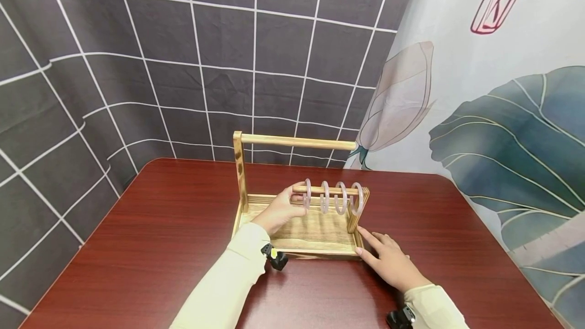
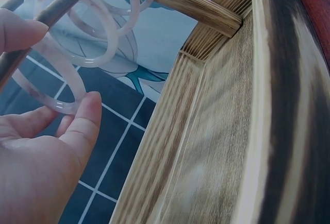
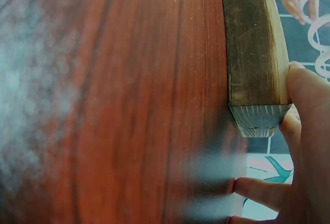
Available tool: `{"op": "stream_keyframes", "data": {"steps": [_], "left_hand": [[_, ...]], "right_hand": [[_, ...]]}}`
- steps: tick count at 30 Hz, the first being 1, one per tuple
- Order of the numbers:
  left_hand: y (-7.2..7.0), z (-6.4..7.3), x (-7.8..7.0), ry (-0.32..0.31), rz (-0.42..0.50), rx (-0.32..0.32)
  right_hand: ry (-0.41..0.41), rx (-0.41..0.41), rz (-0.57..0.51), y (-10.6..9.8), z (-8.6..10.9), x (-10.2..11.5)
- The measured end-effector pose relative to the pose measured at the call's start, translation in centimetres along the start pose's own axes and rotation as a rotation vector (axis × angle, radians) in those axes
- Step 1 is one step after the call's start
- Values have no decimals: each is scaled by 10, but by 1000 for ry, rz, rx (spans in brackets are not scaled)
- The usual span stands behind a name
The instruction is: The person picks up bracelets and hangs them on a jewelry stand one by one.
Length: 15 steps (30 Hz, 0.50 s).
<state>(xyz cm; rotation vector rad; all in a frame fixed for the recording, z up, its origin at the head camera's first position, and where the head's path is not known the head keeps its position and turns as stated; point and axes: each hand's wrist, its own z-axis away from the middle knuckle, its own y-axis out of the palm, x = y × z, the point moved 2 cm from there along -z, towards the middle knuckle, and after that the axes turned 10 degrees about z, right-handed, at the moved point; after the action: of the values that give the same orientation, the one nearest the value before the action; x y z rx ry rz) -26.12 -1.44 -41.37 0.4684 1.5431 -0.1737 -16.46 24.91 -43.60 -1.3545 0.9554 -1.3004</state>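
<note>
A wooden bangle stand [image 1: 315, 235] sits on the table, with a shallow tray base. From its right post a short rod [image 1: 332, 190] reaches left, and several pale lilac bangles hang on it. My left hand [image 1: 284, 210] is at the rod's free end and holds the leftmost bangle [image 2: 76, 82] with its fingertips. In the left wrist view, the upper fingertip lies against the rod while lower fingertips touch the bangle's rim. My right hand [image 1: 393, 263] rests with nearly straight fingers at the stand's front right corner, thumb against the tray edge [image 3: 258, 54].
A taller left post [image 1: 240, 171] carries a long upper bar [image 1: 297, 141] above and behind the rod. The red-brown table [image 1: 173, 227] extends around the stand. Behind it hang a dark gridded curtain [image 1: 228, 90] and a white cloth [image 1: 452, 29] with plant drawings.
</note>
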Motion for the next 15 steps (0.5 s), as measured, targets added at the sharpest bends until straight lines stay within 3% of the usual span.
{"op": "stream_keyframes", "data": {"steps": [15], "left_hand": [[0,2,1,-38,-15,11]], "right_hand": [[1,1,0,1,0,-1]]}}
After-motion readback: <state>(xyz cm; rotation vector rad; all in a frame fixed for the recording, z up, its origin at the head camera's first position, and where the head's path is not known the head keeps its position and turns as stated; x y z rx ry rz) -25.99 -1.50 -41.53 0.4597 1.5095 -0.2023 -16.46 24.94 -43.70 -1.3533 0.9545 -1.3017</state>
